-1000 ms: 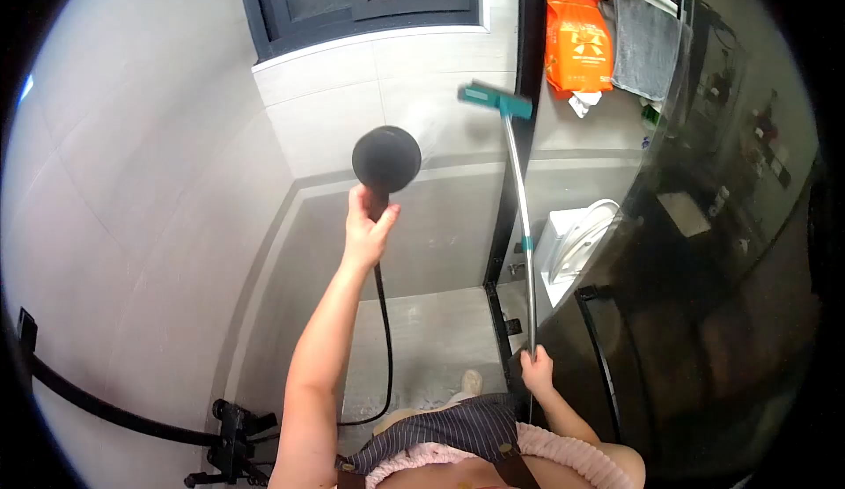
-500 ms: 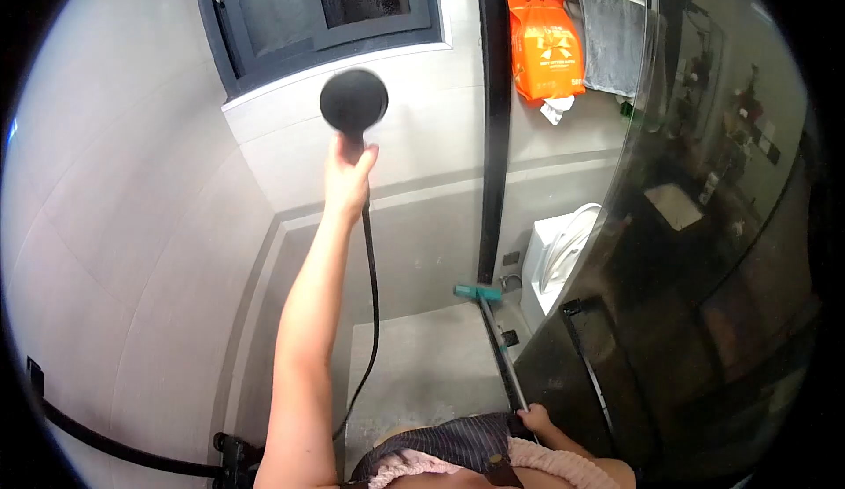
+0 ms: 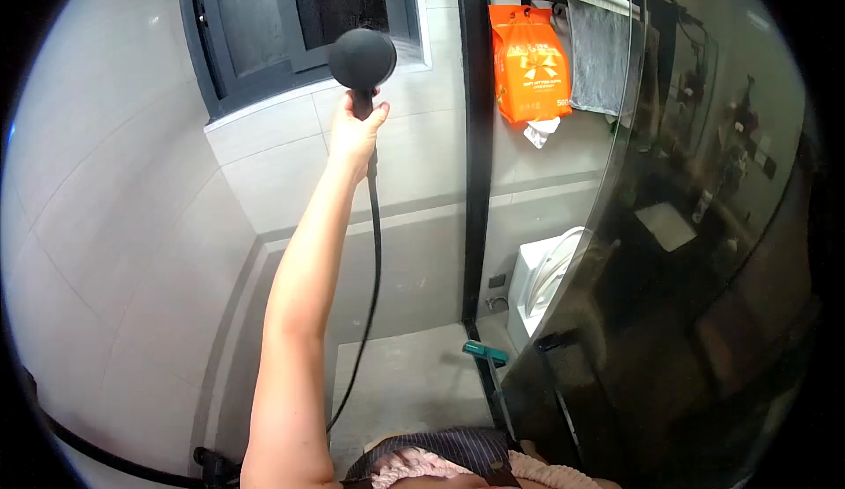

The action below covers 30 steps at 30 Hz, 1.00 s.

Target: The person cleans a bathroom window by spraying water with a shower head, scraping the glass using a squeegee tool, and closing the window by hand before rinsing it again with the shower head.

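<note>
- At the window (image 3: 339, 0), up front, our left hand (image 3: 352, 141) has its fingers wrapped round the handle of the shower head (image 3: 362, 59).
- Arm's extended, probably for reach; the head's smooth back seems to face us, so the outlet side likely points at the wall or window.
- Hose (image 3: 377, 242) hangs below the grip in a loose curve, which should leave the wrist free.
- Shower head: round, matte black, no spray we can make out.
- Squeegee (image 3: 485, 352) is low, near the foot of the black post (image 3: 476, 154): teal head, slim pole angled back toward us, likely out of the shower head's way.
- Right hand (image 3: 532, 449) barely shows by the pole; can't tell its finger state.
</note>
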Available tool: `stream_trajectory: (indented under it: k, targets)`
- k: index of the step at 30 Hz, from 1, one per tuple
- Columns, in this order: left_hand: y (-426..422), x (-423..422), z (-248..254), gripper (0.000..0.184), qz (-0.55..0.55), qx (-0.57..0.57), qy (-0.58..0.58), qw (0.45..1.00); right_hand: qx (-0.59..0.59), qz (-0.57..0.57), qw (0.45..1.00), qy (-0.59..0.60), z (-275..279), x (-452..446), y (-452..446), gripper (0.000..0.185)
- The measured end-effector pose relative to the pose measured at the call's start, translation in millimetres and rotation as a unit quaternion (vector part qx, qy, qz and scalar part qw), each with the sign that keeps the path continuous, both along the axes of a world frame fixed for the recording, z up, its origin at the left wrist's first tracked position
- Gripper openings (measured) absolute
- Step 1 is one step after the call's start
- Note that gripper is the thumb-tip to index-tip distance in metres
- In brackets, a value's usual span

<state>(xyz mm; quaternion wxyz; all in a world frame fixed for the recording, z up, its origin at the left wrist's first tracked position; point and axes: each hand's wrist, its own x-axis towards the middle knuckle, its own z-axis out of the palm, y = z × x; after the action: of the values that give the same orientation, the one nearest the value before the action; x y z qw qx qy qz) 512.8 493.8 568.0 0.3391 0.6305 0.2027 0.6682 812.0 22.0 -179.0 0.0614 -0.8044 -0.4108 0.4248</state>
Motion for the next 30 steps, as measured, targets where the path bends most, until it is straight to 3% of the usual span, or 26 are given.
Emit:
stream_trajectory:
  k: [7, 13, 14, 15, 16, 18, 23, 28, 30]
  targets:
    - [-5.8, -26.8, -43.3, 0.035, 0.049, -0.042, 0.083, 0.994, 0.004, -0.060, 0.997, 0.044, 5.6, 2.8, 4.8, 0.040]
    - [-26.7, -95.8, -87.8, 0.048, 0.067, -0.079, 0.164, 0.981, 0.076, -0.188, 0.966, 0.160, -12.8, -4.8, 8.7, 0.040]
    - [-31.0, -106.7, -97.8, 0.045, 0.043, -0.090, 0.157, 0.983, -0.007, -0.058, 0.997, 0.054, -5.2, -15.0, 16.0, 0.033]
    - [-38.3, -115.4, -109.2, 0.045, 0.038, -0.099, 0.166, 0.980, -0.080, 0.083, 0.992, -0.051, 5.4, -26.0, 23.8, 0.026]
    - [-46.0, -124.9, -119.1, 0.042, 0.025, -0.110, 0.174, 0.978, -0.081, 0.025, 0.995, -0.049, 18.8, -36.6, 23.2, 0.027]
    - [-63.6, -139.7, -139.8, 0.036, 0.004, -0.131, 0.175, 0.976, -0.143, 0.069, 0.986, -0.041, 4.3, -34.2, 25.7, 0.028]
    - [-89.0, -168.4, -213.1, 0.035, -0.011, -0.192, 0.198, 0.961, -0.213, 0.159, 0.959, -0.100, 110.4, -65.8, 58.0, 0.030]
    - [-109.6, -185.5, -270.6, 0.028, 0.024, -0.257, 0.159, 0.953, -0.142, 0.209, 0.965, -0.072, 120.5, -96.2, 75.6, 0.036]
    - [-113.8, -194.6, -291.1, 0.022, 0.042, -0.250, 0.162, 0.954, -0.199, 0.313, 0.921, -0.121, 102.4, -112.9, 96.0, 0.036]
